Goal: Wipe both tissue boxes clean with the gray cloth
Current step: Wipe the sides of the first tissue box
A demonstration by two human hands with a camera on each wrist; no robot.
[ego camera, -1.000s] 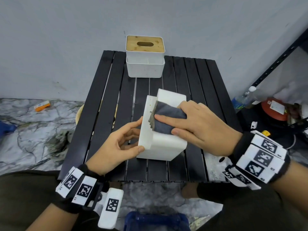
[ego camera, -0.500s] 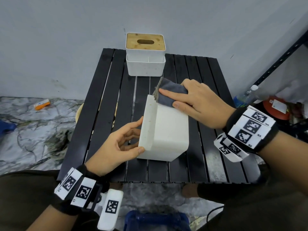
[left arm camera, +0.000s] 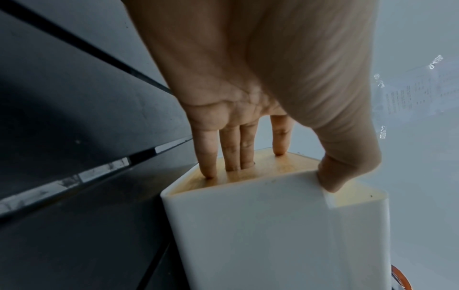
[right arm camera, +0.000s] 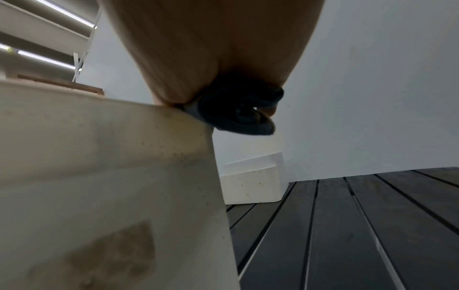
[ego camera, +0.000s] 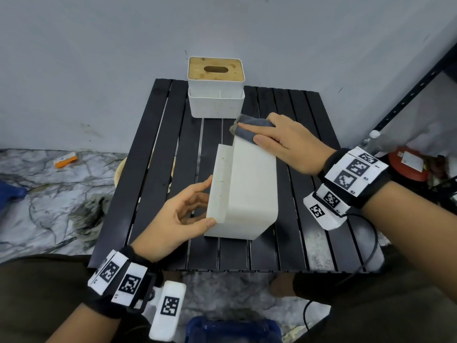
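Right wrist view is hiding most of my right hand (ego camera: 291, 144): palm is filling the top, only the bunched gray cloth (ego camera: 249, 131) and one fingertip are showing. My flat fingers (ego camera: 269, 139) are pressing the cloth onto the far end of the near tissue box (ego camera: 247, 191), half of it hanging past the edge. That box is lying on its side mid-table, its wooden lid (left arm camera: 270, 168) facing left. Head view isn't showing the lid at all. My left hand (ego camera: 178, 219) is holding the box there, fingers (left arm camera: 233, 155) straight against the lid, two tips going into the slot, thumb hooked on the near white rim. Second tissue box (ego camera: 216, 87) is standing upright at the far edge of the black slatted table (ego camera: 158, 154), lid up, bottom cut off in the right wrist view. Versus a second ago: cloth has been travelling from the middle of the box's upper face to its far end. Left hand's grip is staying the same.
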